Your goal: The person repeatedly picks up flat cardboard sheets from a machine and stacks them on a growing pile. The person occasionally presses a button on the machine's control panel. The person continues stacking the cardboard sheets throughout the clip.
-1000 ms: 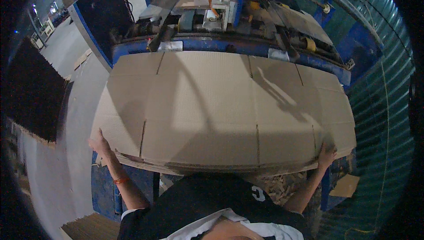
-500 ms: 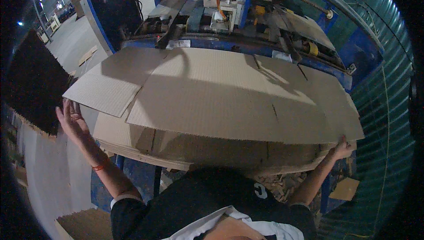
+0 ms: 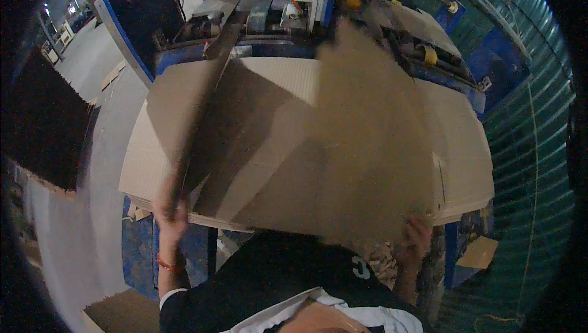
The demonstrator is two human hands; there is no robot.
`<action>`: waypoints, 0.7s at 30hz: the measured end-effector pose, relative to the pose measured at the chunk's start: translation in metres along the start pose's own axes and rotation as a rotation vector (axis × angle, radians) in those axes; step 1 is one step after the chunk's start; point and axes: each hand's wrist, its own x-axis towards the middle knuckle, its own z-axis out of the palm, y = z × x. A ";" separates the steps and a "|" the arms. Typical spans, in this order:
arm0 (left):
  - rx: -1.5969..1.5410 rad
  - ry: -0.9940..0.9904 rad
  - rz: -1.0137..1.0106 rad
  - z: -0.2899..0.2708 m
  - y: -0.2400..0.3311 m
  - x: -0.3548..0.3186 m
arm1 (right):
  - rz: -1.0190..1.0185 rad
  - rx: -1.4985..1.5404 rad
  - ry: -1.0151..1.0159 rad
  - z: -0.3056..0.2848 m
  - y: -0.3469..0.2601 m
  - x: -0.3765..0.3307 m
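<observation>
- While both hands grip it, the large brown corrugated cardboard sheet [image 3: 367, 149] stands tilted up off the stack of flat brown cardboard sheets [image 3: 153, 155], blurred.
- Left hand [image 3: 170, 213], at seven o'clock, is closed on the sheet's near edge; right hand [image 3: 418, 235], at five o'clock, clasps its lower corner.
- Judged step: lifting the top sheet; next calls for a firm, level hold clear of the blue metal machine [image 3: 465, 39] at twelve o'clock.

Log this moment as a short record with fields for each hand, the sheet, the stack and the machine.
left hand: grips the near left edge of the top cardboard sheet
right hand: holds that sheet's near right edge
top cardboard sheet: raised, tilted, motion-blurred
stack of flat cardboard sheets: lies under it
blue machine: behind the stack
</observation>
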 end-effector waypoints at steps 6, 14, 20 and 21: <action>0.538 -0.625 0.468 0.050 0.016 0.022 | 0.026 0.049 -0.399 0.021 0.003 0.021; 0.512 -0.623 0.457 0.061 0.006 0.045 | 0.049 0.087 -0.575 0.043 0.029 0.060; 0.482 -0.748 0.348 0.051 0.014 0.064 | 0.074 0.109 -0.577 0.054 0.071 0.085; 0.482 -0.804 0.299 0.045 0.012 0.067 | 0.182 0.003 -0.466 0.059 0.086 0.089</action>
